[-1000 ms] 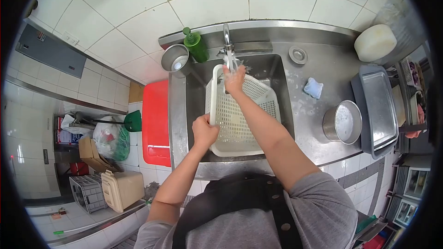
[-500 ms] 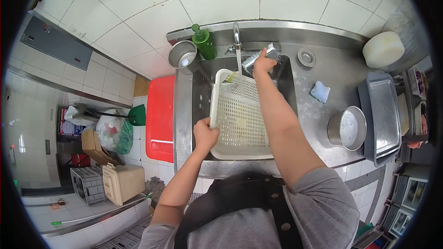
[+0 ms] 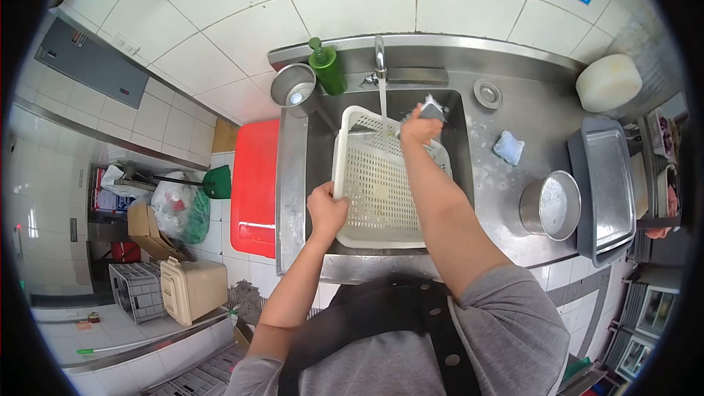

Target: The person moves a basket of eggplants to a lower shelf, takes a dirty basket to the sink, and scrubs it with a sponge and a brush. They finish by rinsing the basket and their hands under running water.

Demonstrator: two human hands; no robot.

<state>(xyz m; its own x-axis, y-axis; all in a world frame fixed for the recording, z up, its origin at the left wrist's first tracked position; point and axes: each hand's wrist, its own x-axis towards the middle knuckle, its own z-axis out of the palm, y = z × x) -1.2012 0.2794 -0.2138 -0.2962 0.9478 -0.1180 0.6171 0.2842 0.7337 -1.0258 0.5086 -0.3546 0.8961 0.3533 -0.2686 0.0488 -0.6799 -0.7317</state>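
I see the left hand (image 3: 328, 210) gripping the side rim of the white basket (image 3: 380, 209), which sits in the sink (image 3: 459, 139) just right of that hand. My right hand (image 3: 420, 130) grips a scrub brush (image 3: 433, 110) over the basket's far end. Just left of it, the tap (image 3: 380, 59) pours water. The blue-white sponge (image 3: 509, 148) lies to its right.

Back-left corner of the surface (image 3: 495, 202): steel pot (image 3: 290, 100), green pump bottle (image 3: 328, 70) beside it | near back edge: small round steel dish (image 3: 488, 94) | back-right corner: white rounded container (image 3: 609, 83) | right edge: grey tray (image 3: 606, 187) | near front-right corner: round steel pan (image 3: 551, 206) | beyond left edge: red box (image 3: 254, 191)
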